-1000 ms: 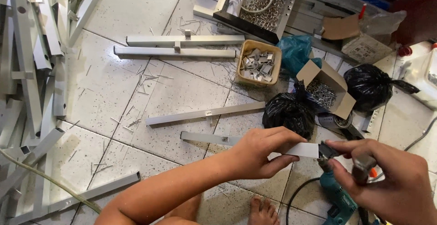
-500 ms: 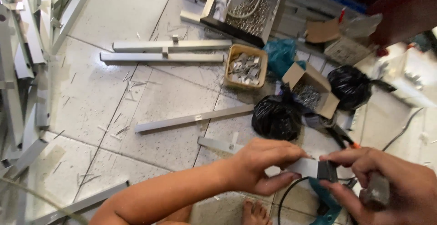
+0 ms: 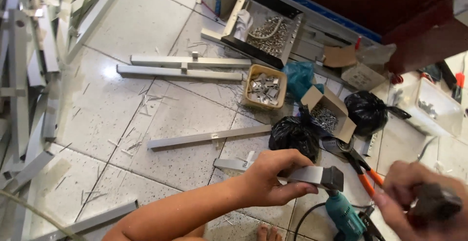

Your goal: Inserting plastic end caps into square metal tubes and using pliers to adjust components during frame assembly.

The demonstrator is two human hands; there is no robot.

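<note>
While the left hand (image 3: pixel 273 177) was clamped around a grey square-section metal bar (image 3: pixel 307 175), its fingers wrapped over the top and thumb beneath, the bar lay level above the pale speckled tiled floor (image 3: pixel 107 109), its dark capped end jutting out past the fingers towards the right. The right hand (image 3: pixel 419 204) sat near the lower right edge of the view, blurred, its grip closed around a small dark object (image 3: pixel 434 202) whose kind could not be told. Between and below the two hands lay a teal power drill (image 3: pixel 343 216), and just beside it orange-handled snips (image 3: pixel 363 170). Beyond the bar's capped end, two tied black plastic bags (image 3: pixel 295 133) and an open cardboard box of screws (image 3: pixel 326 114) crowded the floor, leaving little bare tile on that side. A yellow tub of small metal clips (image 3: pixel 263 86) stood farther off. To the left of the held bar a loose aluminium strip (image 3: pixel 204 137) lay aslant, and past it wide bare tile ran up to a stack of grey metal profiles (image 3: pixel 29 75) along the left edge
</note>
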